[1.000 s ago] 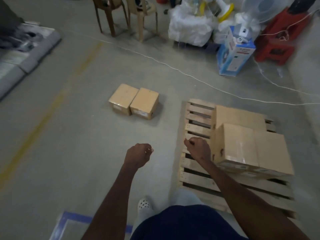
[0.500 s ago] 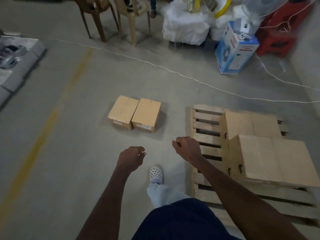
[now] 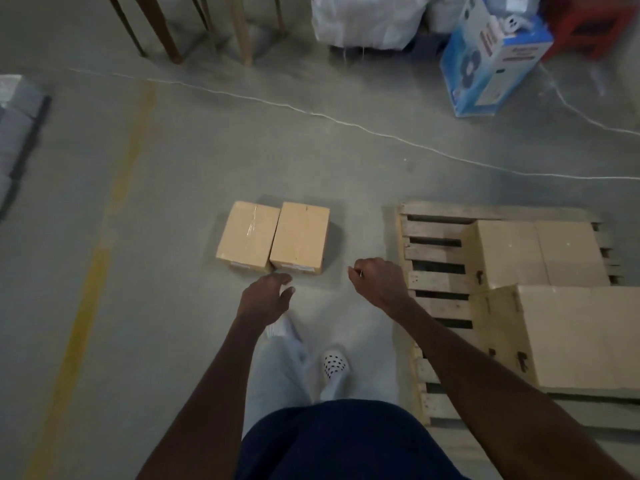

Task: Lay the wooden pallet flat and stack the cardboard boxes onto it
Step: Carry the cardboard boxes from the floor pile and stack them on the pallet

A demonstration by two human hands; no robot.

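Across the far side of the concrete floor (image 3: 180,188) a thin white cord (image 3: 346,123) runs from left to right. Beyond it stand the legs of two chairs (image 3: 166,32), a white sack (image 3: 367,19), a blue-and-white carton (image 3: 491,57) tilted on its edge, and something red (image 3: 588,26) at the top right, too blurred to identify. A yellow painted line (image 3: 104,244) runs down the floor on the left, and grey blocks (image 3: 17,126) sit at the left edge. Nothing lies between the hands and the two loose boxes.

Two cardboard boxes (image 3: 273,235) rest on the floor side by side, touching along their long sides; both are plain tan, the left one with a strip of clear tape on top and each with a pale label on its near face. To their right the wooden pallet (image 3: 436,251) lies flat on the floor, its pale slats showing dark gaps. On it I count four more tan boxes: two at the back (image 3: 540,252) set side by side, and two nearer ones (image 3: 575,337) that stand higher; whether further boxes lie beneath them I cannot tell.

The left hand (image 3: 266,296) hovers just short of the loose pair, fingers relaxed and spread, holding nothing. The right hand (image 3: 377,278) hangs between the loose boxes and the pallet, fingers clenched on nothing.
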